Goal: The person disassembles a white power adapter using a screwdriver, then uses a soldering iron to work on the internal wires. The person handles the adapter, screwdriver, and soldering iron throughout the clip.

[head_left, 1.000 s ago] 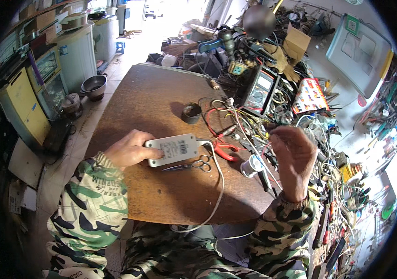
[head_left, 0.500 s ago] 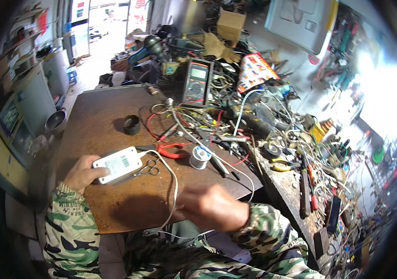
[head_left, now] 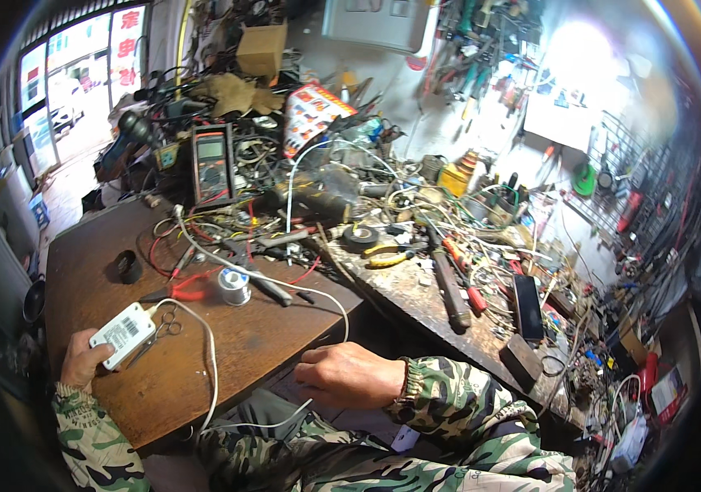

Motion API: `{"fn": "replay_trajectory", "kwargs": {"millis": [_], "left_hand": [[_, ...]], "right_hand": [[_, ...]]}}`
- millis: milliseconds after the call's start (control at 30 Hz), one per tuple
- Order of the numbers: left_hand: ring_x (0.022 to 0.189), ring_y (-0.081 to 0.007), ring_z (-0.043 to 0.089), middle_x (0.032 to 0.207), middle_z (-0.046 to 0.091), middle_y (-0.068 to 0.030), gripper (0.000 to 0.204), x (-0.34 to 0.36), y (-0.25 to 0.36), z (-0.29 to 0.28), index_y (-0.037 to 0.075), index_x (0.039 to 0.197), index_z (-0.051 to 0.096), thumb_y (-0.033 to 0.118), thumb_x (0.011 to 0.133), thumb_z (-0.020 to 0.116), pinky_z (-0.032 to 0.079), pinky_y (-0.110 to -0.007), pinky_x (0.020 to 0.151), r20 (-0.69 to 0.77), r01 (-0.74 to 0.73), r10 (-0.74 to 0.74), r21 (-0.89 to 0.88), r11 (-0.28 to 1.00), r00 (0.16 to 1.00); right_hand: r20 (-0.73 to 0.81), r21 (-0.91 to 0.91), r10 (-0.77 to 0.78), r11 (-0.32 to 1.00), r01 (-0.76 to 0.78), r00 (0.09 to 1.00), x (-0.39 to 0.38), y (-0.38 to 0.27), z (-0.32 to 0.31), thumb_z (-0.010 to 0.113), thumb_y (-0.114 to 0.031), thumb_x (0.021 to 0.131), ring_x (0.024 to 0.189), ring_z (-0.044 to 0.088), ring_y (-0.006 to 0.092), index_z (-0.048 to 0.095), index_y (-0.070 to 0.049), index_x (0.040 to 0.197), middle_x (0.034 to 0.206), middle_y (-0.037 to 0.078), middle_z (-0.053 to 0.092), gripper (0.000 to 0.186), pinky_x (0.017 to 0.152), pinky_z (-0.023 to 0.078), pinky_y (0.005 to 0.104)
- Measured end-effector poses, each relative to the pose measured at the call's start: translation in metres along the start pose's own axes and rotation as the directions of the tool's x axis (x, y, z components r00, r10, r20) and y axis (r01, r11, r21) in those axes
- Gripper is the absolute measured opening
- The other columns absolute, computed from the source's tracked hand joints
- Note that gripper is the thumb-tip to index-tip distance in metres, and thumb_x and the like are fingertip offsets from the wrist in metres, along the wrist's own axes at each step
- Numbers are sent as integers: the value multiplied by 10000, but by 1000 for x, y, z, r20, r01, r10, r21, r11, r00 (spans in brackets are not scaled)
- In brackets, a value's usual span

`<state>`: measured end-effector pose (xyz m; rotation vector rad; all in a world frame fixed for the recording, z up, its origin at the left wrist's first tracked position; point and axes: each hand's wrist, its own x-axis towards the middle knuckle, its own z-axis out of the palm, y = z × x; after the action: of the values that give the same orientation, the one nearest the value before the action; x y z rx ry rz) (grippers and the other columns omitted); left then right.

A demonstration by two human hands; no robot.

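My left hand (head_left: 81, 361) grips a small white box with a cord (head_left: 123, 334), like a power strip seen from its labelled back, thumb on top, at the table's left side. Its white cord (head_left: 212, 353) runs over the table edge to my lap. Scissors (head_left: 168, 325) lie beside the box. My right hand (head_left: 349, 375) is closed above my lap, knuckles up; its fingertips are hidden. White cord passes just below and behind it, so I cannot tell whether the fingers hold any. Red-handled pliers (head_left: 189, 288) and a solder spool (head_left: 234, 287) rest farther back.
A multimeter (head_left: 213, 166) stands at the back among tangled wires. A black round cup (head_left: 127, 267) sits at the table's far left. On the cluttered bench to the right are yellow-handled pliers (head_left: 390, 260), black tape (head_left: 360, 238) and a dark phone-like slab (head_left: 528, 307).
The view has swung to the right, showing more of the right bench. My right hand has shifted away from the cord hanging in front of the table; my left hand still holds the box.
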<state>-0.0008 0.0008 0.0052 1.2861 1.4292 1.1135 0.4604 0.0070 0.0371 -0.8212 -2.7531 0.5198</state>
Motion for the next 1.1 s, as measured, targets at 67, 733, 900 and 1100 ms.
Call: {"fn": "replay_trajectory", "kwargs": {"millis": [67,733,900,1100], "left_hand": [[642,-175,665,812,699,-133,362,-2,-3,-1,-96,951,660,219,779,705,557,-314,580,-13,-5,6,28,1000,1000],[879,-155,653,955,710,-126,376,-2,-7,-15,-87,1039,675,224,844,755,513,-304,767,70,73,-83,141,987,994],[813,-139,673,942,723,-160,407,0,-19,-15,-95,1035,693,258,843,760,526,-282,701,21,-16,12,154,988,1000],[767,-174,686,922,723,-188,426,1,-7,-8,-120,1038,680,234,824,781,531,-280,674,19,73,-74,49,996,997]], "right_hand": [[-18,-5,5,1000,-5,1000,-11,7,0,648,-169,856,791,619,363,561,-12,848,820,152,576,179,698,536,448],[-652,-483,481,332,-810,586,-252,183,-60,732,-156,747,740,581,434,536,-46,741,758,227,583,225,641,436,538],[-749,-456,378,301,-837,544,-224,168,-94,686,-75,777,699,542,405,504,-14,762,758,210,561,192,643,424,505],[-846,25,302,846,-533,439,-50,23,-115,545,-121,989,814,610,163,545,-26,1195,973,104,647,227,699,472,305]]}}
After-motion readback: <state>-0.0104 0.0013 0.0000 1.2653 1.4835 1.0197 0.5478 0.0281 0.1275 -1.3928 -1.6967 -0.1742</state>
